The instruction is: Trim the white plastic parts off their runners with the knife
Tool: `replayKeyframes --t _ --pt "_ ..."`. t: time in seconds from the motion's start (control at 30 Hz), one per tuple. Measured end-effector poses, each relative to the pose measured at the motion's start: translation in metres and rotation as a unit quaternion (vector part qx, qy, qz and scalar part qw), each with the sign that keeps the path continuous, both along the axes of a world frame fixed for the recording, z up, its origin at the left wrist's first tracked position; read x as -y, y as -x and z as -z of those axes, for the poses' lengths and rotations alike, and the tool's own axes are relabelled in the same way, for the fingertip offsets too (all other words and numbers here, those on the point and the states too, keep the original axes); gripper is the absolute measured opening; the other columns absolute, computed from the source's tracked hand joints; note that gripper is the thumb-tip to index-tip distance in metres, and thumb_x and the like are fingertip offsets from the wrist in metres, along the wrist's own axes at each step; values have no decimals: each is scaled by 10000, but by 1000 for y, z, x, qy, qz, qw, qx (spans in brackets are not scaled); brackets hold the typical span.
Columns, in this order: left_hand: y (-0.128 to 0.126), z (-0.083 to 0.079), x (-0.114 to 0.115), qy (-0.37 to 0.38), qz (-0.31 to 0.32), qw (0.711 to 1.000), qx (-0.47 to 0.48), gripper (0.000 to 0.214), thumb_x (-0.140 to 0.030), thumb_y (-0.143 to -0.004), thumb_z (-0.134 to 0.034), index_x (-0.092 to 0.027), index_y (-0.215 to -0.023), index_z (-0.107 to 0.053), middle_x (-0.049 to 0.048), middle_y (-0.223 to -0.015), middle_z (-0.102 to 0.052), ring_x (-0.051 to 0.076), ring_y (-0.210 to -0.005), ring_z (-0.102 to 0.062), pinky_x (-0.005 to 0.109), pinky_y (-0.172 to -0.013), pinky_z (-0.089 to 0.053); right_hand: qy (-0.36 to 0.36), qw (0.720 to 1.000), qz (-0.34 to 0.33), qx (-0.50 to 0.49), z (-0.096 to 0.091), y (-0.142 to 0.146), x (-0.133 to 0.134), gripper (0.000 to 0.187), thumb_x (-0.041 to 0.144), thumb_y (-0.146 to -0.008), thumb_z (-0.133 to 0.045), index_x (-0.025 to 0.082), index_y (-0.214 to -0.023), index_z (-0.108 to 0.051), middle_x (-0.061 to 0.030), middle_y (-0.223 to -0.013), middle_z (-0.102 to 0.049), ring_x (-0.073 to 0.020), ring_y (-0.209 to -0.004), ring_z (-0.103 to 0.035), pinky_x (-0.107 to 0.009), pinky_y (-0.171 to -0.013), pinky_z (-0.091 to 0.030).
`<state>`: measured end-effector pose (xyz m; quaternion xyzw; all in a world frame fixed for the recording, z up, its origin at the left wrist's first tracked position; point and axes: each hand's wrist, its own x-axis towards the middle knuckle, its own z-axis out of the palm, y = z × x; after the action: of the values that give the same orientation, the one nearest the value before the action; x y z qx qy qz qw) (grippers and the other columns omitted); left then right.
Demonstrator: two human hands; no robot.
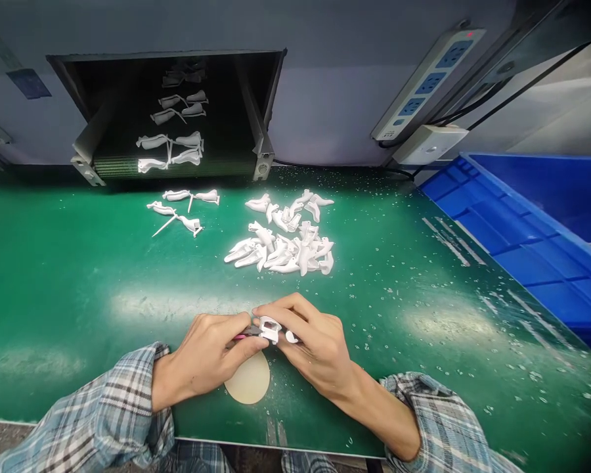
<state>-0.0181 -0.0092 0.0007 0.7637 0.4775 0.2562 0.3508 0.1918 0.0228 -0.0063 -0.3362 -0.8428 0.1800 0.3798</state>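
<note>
Left hand (201, 355) pinches pink-handled snips (240, 336); right hand (315, 348) pinches white plastic part (270, 328), held close together, steady, just above round pad (247, 379).

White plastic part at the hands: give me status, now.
Left grip on pink-handled tool. Right grip on white plastic part. Beige disc beneath both.

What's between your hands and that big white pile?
The head view shows green mat, shiny light and tiny white flecks, between the left hand, right hand and white plastic pile.
</note>
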Motion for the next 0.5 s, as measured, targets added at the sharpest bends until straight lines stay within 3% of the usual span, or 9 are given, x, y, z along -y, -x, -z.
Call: replayKeyframes --t 0.17,0.3,0.4,0.5 --pt "1 0 0 10 19 1000 17 355 -402 -1051 -447 -207 -757 -401 -69 -624 -391 95 -549 -332 252 -538 -239 0 1000 -1 4 0 0 0 196 143 -981 -569 206 -1093 -717 -45 -929 -691 -131 -704 -667 -250 -591 -459" --pt "1 4 1 -35 0 999 14 362 -385 -1038 -482 -202 -733 -413 -69 -609 -410 93 -537 -328 253 -530 -243 30 1000 -4 -2 -1 1 -1 170 173 -986 -584 210 -1104 -701 -48 -951 -700 -137 -731 -677 -247 -610 -471" --pt "2 7 1 -72 -64 995 39 189 -355 -994 -582 -212 -880 -536 -60 -693 -543 89 -564 -421 222 -538 -314 90 996 -21 -6 -2 4 -1 143 211 -989 -589 219 -1094 -685 -52 -1001 -710 -158 -801 -685 -258 -670 -487" --pt "1 6 1 -70 -102 988 87 105 -265 -974 -610 -242 -1074 -589 -48 -815 -645 79 -592 -499 185 -537 -367 206 978 -26 -30 -4 7 -1 121 266 -958 -647 236 -1069 -684 -30 -978 -707 -165 -805 -654 -266 -700 -475"
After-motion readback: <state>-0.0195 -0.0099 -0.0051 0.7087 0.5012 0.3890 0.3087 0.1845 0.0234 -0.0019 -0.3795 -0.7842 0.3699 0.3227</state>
